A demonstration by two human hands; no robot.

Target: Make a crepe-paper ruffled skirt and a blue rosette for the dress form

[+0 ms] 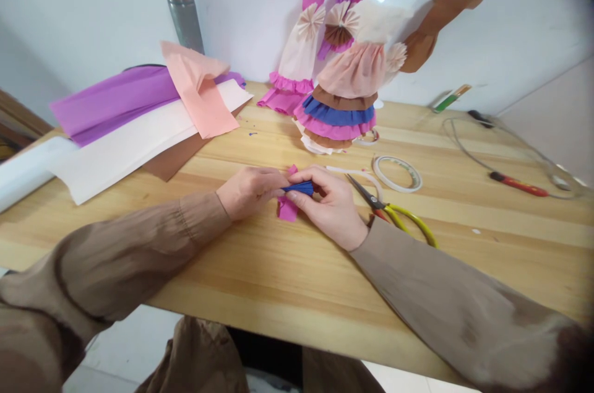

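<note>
On the wooden table (297, 294), the left hand (248, 190) and right hand (331, 207) together pinch a pleated blue paper strip (299, 188) over a pink crepe piece (288, 207), with yellow-handled scissors (394, 210) just beside the right hand.

Your L sleeve (139, 250) & R sleeve (455, 306) are the same soft taupe-brown fabric: long, loose, w/ plenty of creases. The L cuff (204, 210) is gathered into fine pleats at the wrist, so the cloth puffs out just above it. The R cuff (366, 238) lies flatter, w/ a plain edge. Both sleeves look darker twd the elbows. Your left hand (250, 192) & right hand (331, 207) are bare past the cuffs. Lower down, your lap (204, 356) is in matching brown cloth.
</note>
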